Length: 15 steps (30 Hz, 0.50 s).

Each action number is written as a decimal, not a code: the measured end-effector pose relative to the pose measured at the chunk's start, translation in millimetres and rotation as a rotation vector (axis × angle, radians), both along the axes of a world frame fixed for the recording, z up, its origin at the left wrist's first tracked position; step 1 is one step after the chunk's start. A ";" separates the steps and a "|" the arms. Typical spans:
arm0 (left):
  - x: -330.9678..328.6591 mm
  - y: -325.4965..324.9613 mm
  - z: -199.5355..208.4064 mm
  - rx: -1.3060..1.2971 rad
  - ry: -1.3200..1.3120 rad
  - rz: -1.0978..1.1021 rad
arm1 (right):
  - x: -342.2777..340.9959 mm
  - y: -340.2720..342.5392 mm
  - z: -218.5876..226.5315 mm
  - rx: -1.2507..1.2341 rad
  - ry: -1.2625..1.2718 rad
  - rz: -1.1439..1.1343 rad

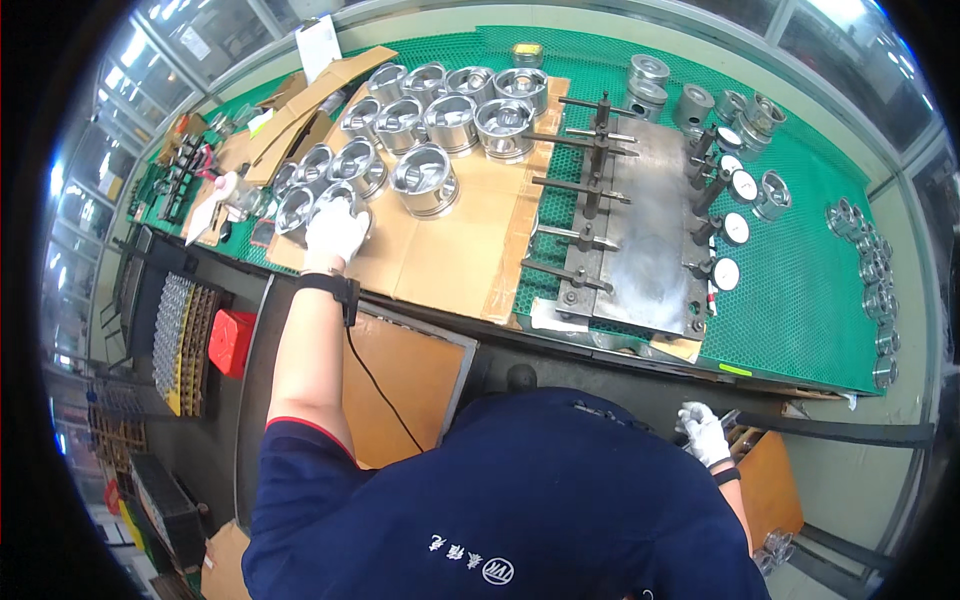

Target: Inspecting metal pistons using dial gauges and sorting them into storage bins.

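Across the green perforated bench mat (800, 325), see a flat brown cardboard sheet (450, 255) crowded with silvery cup-shaped metal pistons (452, 138). Near its front left edge, note the white-gloved left hand (338, 232) over a partly covered silvery piston (344, 191); cannot tell whether gripping. If lifted aslant, could knock close neighbours; if pinched loosely, could slip. Cannot tell the closure of the white-gloved right hand (703, 435), beyond the bench's front edge.
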<state>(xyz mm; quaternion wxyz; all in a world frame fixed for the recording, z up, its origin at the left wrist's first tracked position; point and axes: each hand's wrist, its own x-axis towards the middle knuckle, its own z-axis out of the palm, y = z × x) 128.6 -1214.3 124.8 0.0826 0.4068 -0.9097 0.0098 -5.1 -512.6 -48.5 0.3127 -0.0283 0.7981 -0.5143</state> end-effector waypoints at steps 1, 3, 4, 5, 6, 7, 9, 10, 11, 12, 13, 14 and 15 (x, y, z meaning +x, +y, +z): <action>-4.8 -12.7 -5.1 0.008 -0.003 -0.010 | -0.7 -20.1 28.7 -0.053 0.011 0.009; -15.8 -36.1 -13.9 0.053 -0.152 0.061 | -6.5 -50.6 71.1 -0.101 0.033 0.025; -26.2 -31.0 -8.3 0.075 -0.140 0.059 | -8.1 -62.3 86.4 -0.140 0.047 -0.003; -28.2 -30.0 -4.7 0.050 -0.144 0.049 | -9.5 -72.0 99.8 -0.180 0.060 -0.019; -28.7 -31.1 -2.3 0.075 -0.136 0.082 | -11.3 -81.0 110.5 -0.175 0.058 -0.024; -27.7 -32.2 -2.0 0.098 -0.129 0.118 | -13.7 -88.7 120.2 -0.205 0.088 -0.012; -16.5 -43.0 -11.3 0.066 -0.100 0.048 | -23.5 -106.0 138.5 -0.241 0.118 0.013; -6.5 -48.2 -16.2 0.033 -0.071 -0.023 | -29.5 -113.7 147.2 -0.235 0.140 0.055; 2.2 -50.6 -19.3 0.034 -0.073 -0.018 | -35.6 -120.2 155.4 -0.228 0.162 0.091; 13.4 -49.4 -19.9 0.194 0.056 -0.023 | -41.2 -127.9 165.0 -0.231 0.174 0.109; 25.1 -44.5 -22.9 0.352 0.186 -0.025 | -48.8 -137.4 173.6 -0.232 0.169 0.116; 24.4 -21.2 -10.8 0.580 0.404 0.014 | -56.0 -147.1 181.4 -0.269 0.208 0.169; 16.5 14.3 14.2 0.806 0.620 0.053 | -63.8 -155.5 189.3 -0.307 0.248 0.217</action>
